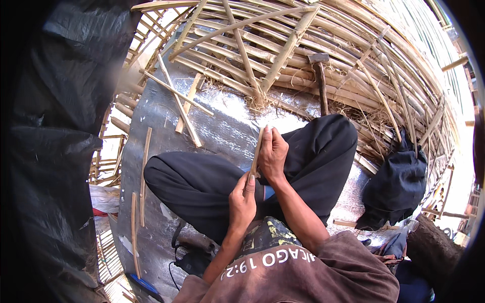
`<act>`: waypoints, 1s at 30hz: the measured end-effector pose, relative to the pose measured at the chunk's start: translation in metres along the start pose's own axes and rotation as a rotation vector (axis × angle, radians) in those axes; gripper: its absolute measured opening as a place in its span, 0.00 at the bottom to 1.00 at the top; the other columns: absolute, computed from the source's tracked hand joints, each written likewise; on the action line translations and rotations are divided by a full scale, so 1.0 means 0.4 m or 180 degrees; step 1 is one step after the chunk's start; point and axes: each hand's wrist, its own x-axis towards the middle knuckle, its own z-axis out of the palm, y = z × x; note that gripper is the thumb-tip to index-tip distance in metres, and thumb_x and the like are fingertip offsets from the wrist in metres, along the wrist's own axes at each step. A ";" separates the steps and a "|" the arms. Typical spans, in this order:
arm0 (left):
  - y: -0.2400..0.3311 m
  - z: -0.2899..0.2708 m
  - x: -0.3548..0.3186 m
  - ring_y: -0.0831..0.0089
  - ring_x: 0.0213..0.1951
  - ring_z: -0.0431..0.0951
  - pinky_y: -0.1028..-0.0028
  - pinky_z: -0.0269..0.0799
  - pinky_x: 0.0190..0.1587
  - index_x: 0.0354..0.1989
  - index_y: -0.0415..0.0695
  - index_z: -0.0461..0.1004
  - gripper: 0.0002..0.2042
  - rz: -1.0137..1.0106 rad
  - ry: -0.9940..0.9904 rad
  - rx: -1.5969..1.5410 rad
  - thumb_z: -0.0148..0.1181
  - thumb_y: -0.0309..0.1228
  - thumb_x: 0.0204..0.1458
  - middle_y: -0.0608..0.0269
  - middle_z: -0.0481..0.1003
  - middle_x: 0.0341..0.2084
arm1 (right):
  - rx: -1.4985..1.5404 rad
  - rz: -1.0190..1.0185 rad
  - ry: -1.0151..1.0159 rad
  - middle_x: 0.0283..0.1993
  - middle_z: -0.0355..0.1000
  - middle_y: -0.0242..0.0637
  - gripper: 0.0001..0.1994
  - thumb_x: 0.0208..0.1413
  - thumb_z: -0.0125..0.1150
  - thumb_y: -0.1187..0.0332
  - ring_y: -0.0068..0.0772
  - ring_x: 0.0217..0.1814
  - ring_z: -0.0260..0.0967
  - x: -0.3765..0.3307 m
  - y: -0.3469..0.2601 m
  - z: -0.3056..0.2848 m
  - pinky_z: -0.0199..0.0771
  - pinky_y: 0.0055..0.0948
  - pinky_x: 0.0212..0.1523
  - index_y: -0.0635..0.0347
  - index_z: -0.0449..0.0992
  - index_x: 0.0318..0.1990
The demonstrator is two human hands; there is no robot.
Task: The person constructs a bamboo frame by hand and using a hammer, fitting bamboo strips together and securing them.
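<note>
I sit cross-legged with a short bamboo strip (257,149) held upright over my lap, between my knees. My left hand (242,203) is closed around its lower end, the thumb lying along it. Just above, on the strip's right side, my right hand (273,154) is closed with the fingers pressed against the strip near its upper end. Whether the right hand also holds a small tool cannot be made out. Beyond my legs, several loose bamboo strips (183,108) lie crossed on a worn grey sheet (212,134).
A slatted bamboo wall (283,55) curves across the far side, a hammer (321,83) leaning on it. A black bag (396,179) hangs at right, near a log (432,242). Black plastic sheeting (55,146) covers the left. More strips (145,177) lie by my left knee.
</note>
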 end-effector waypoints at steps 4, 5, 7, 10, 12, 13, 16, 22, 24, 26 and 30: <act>0.000 0.004 -0.006 0.89 0.19 0.57 0.82 0.52 0.20 0.57 0.39 0.74 0.20 -0.0038 -0.0090 0.0058 0.51 0.42 0.67 0.77 0.61 0.19 | -0.0235 -0.0184 -0.0077 0.15 0.55 0.41 0.18 0.68 0.52 0.69 0.22 0.19 0.46 0.026 0.014 -0.025 0.53 0.32 0.18 0.66 0.62 0.24; -0.004 0.003 -0.010 0.89 0.19 0.57 0.82 0.52 0.20 0.58 0.40 0.74 0.20 -0.0106 -0.0141 -0.0011 0.51 0.42 0.67 0.77 0.61 0.19 | -0.0301 -0.0205 -0.0093 0.15 0.55 0.41 0.18 0.68 0.52 0.69 0.23 0.18 0.46 0.027 0.015 -0.033 0.53 0.32 0.18 0.66 0.62 0.24; -0.002 0.002 -0.010 0.83 0.25 0.64 0.78 0.59 0.28 0.57 0.39 0.74 0.20 -0.0242 -0.0233 -0.0048 0.50 0.42 0.67 0.68 0.68 0.25 | -0.0407 -0.0209 -0.0100 0.15 0.55 0.42 0.17 0.67 0.53 0.70 0.23 0.17 0.47 0.031 0.021 -0.046 0.53 0.33 0.17 0.66 0.62 0.24; -0.002 0.002 -0.008 0.77 0.31 0.70 0.74 0.66 0.36 0.55 0.37 0.74 0.20 -0.0281 -0.0243 0.0014 0.49 0.42 0.68 0.59 0.74 0.31 | -0.0481 -0.0155 -0.0147 0.15 0.56 0.44 0.18 0.67 0.53 0.68 0.26 0.16 0.50 0.030 0.003 -0.052 0.55 0.34 0.18 0.66 0.62 0.24; -0.012 0.008 -0.004 0.86 0.21 0.60 0.80 0.56 0.23 0.56 0.39 0.75 0.19 -0.0092 -0.0130 0.0019 0.51 0.42 0.67 0.72 0.65 0.22 | -0.0702 -0.0275 -0.0136 0.15 0.56 0.45 0.18 0.67 0.53 0.66 0.28 0.16 0.51 0.035 0.011 -0.050 0.56 0.35 0.19 0.66 0.62 0.24; -0.012 0.010 -0.004 0.90 0.18 0.57 0.82 0.52 0.19 0.56 0.40 0.75 0.19 -0.0022 -0.0089 0.0026 0.51 0.42 0.67 0.77 0.62 0.19 | -0.0813 -0.0335 -0.0129 0.15 0.57 0.45 0.19 0.67 0.53 0.66 0.30 0.16 0.52 0.037 0.017 -0.048 0.57 0.36 0.20 0.66 0.62 0.24; -0.008 0.005 -0.005 0.90 0.17 0.57 0.83 0.52 0.18 0.56 0.41 0.74 0.19 -0.0080 -0.0190 -0.0084 0.50 0.42 0.67 0.76 0.62 0.19 | -0.0599 -0.0101 -0.0197 0.15 0.57 0.46 0.20 0.67 0.53 0.63 0.35 0.16 0.52 0.042 0.027 -0.036 0.58 0.37 0.21 0.66 0.62 0.24; 0.007 -0.024 -0.010 0.91 0.16 0.56 0.85 0.50 0.17 0.56 0.42 0.73 0.20 -0.0809 -0.0683 -0.0951 0.49 0.44 0.67 0.77 0.62 0.18 | -0.0752 -0.0583 -0.0388 0.15 0.60 0.43 0.21 0.62 0.59 0.63 0.40 0.15 0.57 0.065 0.026 -0.055 0.58 0.36 0.20 0.64 0.63 0.20; 0.017 -0.026 -0.007 0.91 0.18 0.57 0.85 0.52 0.19 0.55 0.40 0.74 0.19 -0.0967 -0.0757 -0.1015 0.49 0.43 0.68 0.79 0.61 0.18 | -0.1171 -0.1089 -0.0421 0.15 0.60 0.43 0.21 0.61 0.61 0.62 0.42 0.15 0.59 0.084 0.025 -0.070 0.59 0.37 0.20 0.63 0.64 0.20; 0.007 -0.023 -0.012 0.92 0.16 0.55 0.85 0.50 0.16 0.52 0.42 0.74 0.19 -0.0893 -0.0816 -0.1018 0.49 0.45 0.67 0.77 0.61 0.18 | -0.1256 -0.1125 -0.0626 0.15 0.61 0.43 0.22 0.58 0.64 0.60 0.45 0.16 0.61 0.098 0.014 -0.087 0.59 0.39 0.20 0.62 0.64 0.18; -0.004 -0.016 -0.011 0.92 0.15 0.55 0.86 0.48 0.15 0.52 0.44 0.73 0.19 -0.0811 -0.0922 -0.0997 0.49 0.47 0.67 0.76 0.61 0.18 | -0.1338 -0.1175 -0.0862 0.15 0.62 0.43 0.21 0.58 0.63 0.64 0.46 0.16 0.62 0.117 0.015 -0.119 0.60 0.40 0.20 0.61 0.64 0.16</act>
